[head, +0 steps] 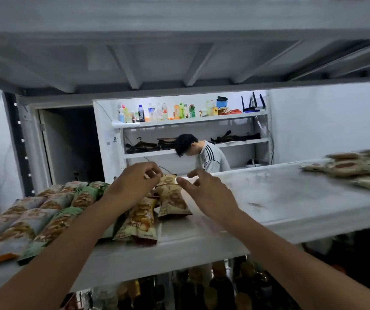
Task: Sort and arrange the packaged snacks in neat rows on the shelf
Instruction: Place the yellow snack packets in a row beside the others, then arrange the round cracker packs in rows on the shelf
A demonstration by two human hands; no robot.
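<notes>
Under the front edge of the white shelf [201, 245], at 6 o'clock, dark bottles [215, 287] stand in the shadow. Both bare forearms reach up over this edge. On the shelf at 8 o'clock lie rows of bags [45, 211], green, grey and orange ones, side by side and partly overlapping. Just to their right, three yellow-brown bags make a line going away from the person: the near bag [140, 222], the middle bag [172, 201] and the far bag [168, 178]. The left hand [134, 183] is over this line with curled fingers, and its thumb and forefinger pinch the top edge of the far bag. The right hand [204, 191] is at 3 o'clock of that bag, fingers spread, holding nothing; whether its thumb touches the bag I cannot tell. At 2 o'clock, well apart, a blurred pile of snacks [356, 167] lies on the same shelf. Behind, at 12 o'clock, a person in a grey striped shirt [212, 158] bends before a wall shelf [190, 119] with drink bottles [157, 111] and a router [252, 107].
</notes>
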